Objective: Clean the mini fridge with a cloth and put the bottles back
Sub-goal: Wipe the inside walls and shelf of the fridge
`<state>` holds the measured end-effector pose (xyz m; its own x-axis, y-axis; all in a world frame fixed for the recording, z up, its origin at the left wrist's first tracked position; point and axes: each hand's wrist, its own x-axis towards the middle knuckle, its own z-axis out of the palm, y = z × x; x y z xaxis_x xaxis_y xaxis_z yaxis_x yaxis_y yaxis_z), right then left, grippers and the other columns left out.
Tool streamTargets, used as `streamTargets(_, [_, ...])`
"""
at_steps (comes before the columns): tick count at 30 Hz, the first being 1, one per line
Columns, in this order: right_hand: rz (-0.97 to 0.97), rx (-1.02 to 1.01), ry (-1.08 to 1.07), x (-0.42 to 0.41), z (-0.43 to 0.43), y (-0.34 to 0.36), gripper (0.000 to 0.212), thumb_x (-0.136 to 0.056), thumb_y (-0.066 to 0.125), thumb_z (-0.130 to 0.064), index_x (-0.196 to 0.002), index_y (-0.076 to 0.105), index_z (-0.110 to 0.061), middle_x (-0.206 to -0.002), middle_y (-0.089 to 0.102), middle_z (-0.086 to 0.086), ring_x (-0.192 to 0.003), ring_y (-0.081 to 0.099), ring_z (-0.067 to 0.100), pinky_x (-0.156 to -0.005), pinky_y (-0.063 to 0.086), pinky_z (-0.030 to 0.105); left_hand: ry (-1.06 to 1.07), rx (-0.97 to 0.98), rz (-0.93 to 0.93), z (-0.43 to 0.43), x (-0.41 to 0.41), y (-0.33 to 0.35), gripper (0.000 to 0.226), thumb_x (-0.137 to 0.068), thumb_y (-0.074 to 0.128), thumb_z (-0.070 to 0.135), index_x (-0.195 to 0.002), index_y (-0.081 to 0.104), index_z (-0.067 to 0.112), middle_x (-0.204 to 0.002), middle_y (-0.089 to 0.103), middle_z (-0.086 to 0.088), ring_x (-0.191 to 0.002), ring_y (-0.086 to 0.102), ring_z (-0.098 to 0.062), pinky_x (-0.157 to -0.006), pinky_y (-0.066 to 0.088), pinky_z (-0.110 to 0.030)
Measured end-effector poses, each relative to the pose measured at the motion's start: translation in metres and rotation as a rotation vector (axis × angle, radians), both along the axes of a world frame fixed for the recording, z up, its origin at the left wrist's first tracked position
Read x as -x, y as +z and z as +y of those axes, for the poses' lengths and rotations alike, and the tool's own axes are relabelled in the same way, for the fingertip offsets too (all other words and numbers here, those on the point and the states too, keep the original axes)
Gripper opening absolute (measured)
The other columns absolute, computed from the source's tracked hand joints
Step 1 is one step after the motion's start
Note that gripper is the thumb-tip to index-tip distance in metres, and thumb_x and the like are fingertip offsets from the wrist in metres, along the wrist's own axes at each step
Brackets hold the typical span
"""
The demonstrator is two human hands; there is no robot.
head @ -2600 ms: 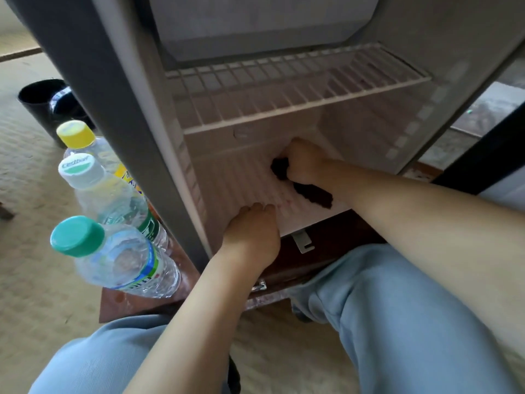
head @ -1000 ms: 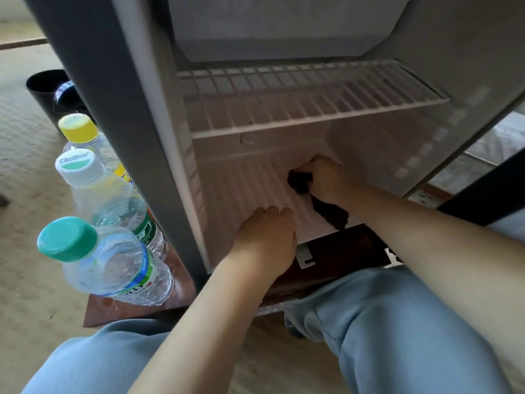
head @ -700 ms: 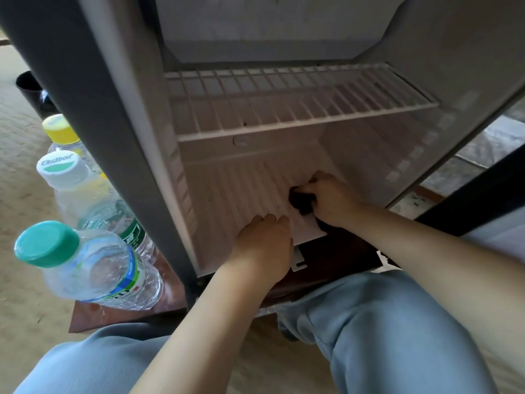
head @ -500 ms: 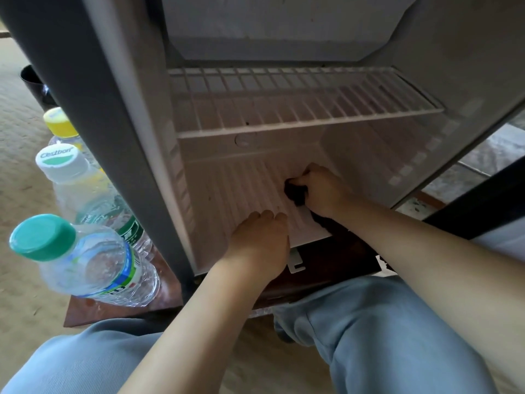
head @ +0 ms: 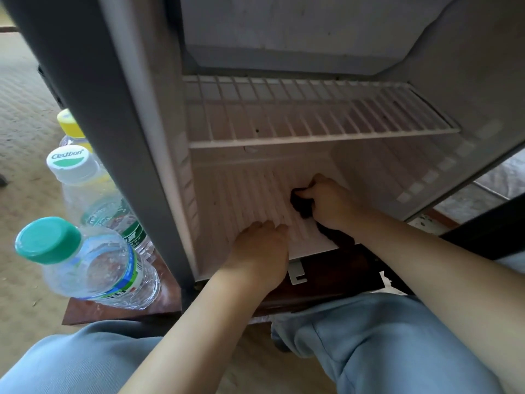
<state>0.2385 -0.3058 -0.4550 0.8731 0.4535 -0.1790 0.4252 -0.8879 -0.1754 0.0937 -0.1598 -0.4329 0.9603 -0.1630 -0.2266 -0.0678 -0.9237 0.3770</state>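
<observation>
The mini fridge [head: 468,66] stands open, its white wire shelf [head: 312,118] bare. My right hand [head: 329,203] grips a dark cloth [head: 302,204] and holds it against the ribbed white floor [head: 244,194] of the lower compartment. My left hand [head: 262,251] rests on the front of that floor, fingers bent over its edge. Three plastic bottles stand outside on the left: one with a green cap [head: 93,263], one with a white cap [head: 85,194], one with a yellow cap [head: 71,129].
The fridge's grey left side wall [head: 93,109] separates the bottles from the compartment. A reddish-brown wooden board [head: 113,311] carries fridge and bottles. My knees in light blue trousers [head: 383,345] are below. Woven matting [head: 22,109] covers the ground to the left.
My right hand has rubbed the cloth back and forth over the fridge floor, nearer the front edge and then deeper again. My left hand has stayed at the front edge.
</observation>
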Motion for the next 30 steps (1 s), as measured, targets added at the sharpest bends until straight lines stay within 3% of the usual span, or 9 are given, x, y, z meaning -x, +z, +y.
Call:
streamTargets(5, [0.019, -0.029, -0.142, -0.014, 0.009, 0.004, 0.033, -0.092, 0.059, -0.025, -0.118, 0.057, -0.005, -0.112, 0.057, 0.010, -0.093, 0.055, 0.022, -0.078, 0.048, 0.030, 0.024, -0.039, 0.001, 0.007, 0.003, -0.002, 0.043, -0.100, 0.036, 0.017, -0.143, 0.033, 0.016, -0.140, 0.040, -0.006, -0.124, 0.039, -0.025, -0.104, 0.037, -0.035])
streamTargets(9, [-0.008, -0.043, -0.059, 0.002, 0.011, 0.011, 0.004, -0.096, 0.055, -0.017, -0.096, 0.059, -0.016, -0.111, 0.054, 0.013, -0.100, 0.055, 0.029, -0.078, 0.045, 0.031, 0.049, -0.031, 0.005, 0.013, 0.003, 0.002, 0.041, -0.100, 0.037, 0.017, -0.141, 0.035, 0.015, -0.138, 0.040, -0.006, -0.124, 0.038, -0.025, -0.104, 0.035, -0.034])
streamTargets(13, [-0.059, -0.105, -0.009, 0.027, -0.006, 0.009, 0.024, -0.097, 0.056, -0.021, -0.119, 0.062, -0.014, -0.103, 0.046, 0.003, -0.101, 0.052, 0.026, -0.080, 0.043, 0.029, 0.035, -0.009, -0.012, 0.010, 0.002, 0.000, 0.041, -0.100, 0.036, 0.018, -0.141, 0.035, 0.015, -0.137, 0.040, -0.006, -0.122, 0.039, -0.024, -0.102, 0.036, -0.034])
streamTargets(18, [-0.113, -0.019, 0.022, -0.001, 0.018, 0.015, 0.024, -0.098, 0.052, -0.025, -0.118, 0.059, -0.013, -0.112, 0.052, 0.011, -0.101, 0.053, 0.030, -0.076, 0.046, 0.033, 0.028, -0.026, -0.003, 0.010, 0.002, 0.000, 0.041, -0.100, 0.035, 0.018, -0.141, 0.035, 0.015, -0.136, 0.041, -0.006, -0.122, 0.039, -0.024, -0.102, 0.036, -0.034])
streamTargets(21, [-0.102, -0.022, -0.017, -0.015, 0.033, 0.015, 0.011, -0.097, 0.053, -0.027, -0.093, 0.055, -0.017, -0.110, 0.051, 0.010, -0.100, 0.054, 0.028, -0.077, 0.048, 0.033, 0.038, -0.034, 0.007, 0.013, 0.000, 0.000, 0.040, -0.101, 0.035, 0.019, -0.141, 0.035, 0.014, -0.136, 0.041, -0.007, -0.122, 0.040, -0.025, -0.102, 0.037, -0.035])
streamTargets(23, [-0.092, -0.014, 0.024, -0.003, 0.028, 0.013, 0.016, -0.097, 0.054, -0.022, -0.082, 0.057, -0.023, -0.111, 0.049, 0.009, -0.102, 0.050, 0.028, -0.082, 0.049, 0.038, 0.047, -0.017, 0.007, 0.014, -0.001, 0.001, 0.040, -0.101, 0.034, 0.020, -0.140, 0.036, 0.013, -0.137, 0.042, -0.008, -0.121, 0.041, -0.026, -0.102, 0.038, -0.037])
streamTargets(24, [-0.098, -0.025, 0.047, 0.006, 0.021, 0.009, 0.011, -0.097, 0.055, -0.020, -0.093, 0.065, -0.019, -0.111, 0.048, 0.010, -0.103, 0.049, 0.029, -0.082, 0.049, 0.039, 0.043, -0.010, 0.009, 0.013, -0.002, 0.002, 0.041, -0.101, 0.034, 0.021, -0.141, 0.035, 0.012, -0.138, 0.041, -0.009, -0.122, 0.040, -0.026, -0.102, 0.038, -0.037])
streamTargets(26, [-0.122, 0.001, 0.100, 0.023, 0.008, 0.005, 0.031, -0.095, 0.056, -0.019, -0.125, 0.063, -0.023, -0.115, 0.047, 0.010, -0.105, 0.047, 0.029, -0.082, 0.048, 0.039, 0.029, 0.003, 0.024, 0.009, -0.001, 0.004, 0.042, -0.101, 0.033, 0.020, -0.143, 0.034, 0.013, -0.141, 0.039, -0.009, -0.124, 0.039, -0.026, -0.102, 0.038, -0.037])
streamTargets(30, [-0.108, 0.021, 0.081, 0.026, 0.004, 0.000, 0.038, -0.095, 0.055, -0.018, -0.132, 0.057, -0.026, -0.114, 0.046, 0.009, -0.105, 0.045, 0.027, -0.081, 0.047, 0.035, 0.020, 0.007, 0.041, 0.004, 0.004, 0.002, 0.042, -0.101, 0.034, 0.018, -0.143, 0.034, 0.013, -0.140, 0.039, -0.008, -0.124, 0.039, -0.025, -0.101, 0.038, -0.036])
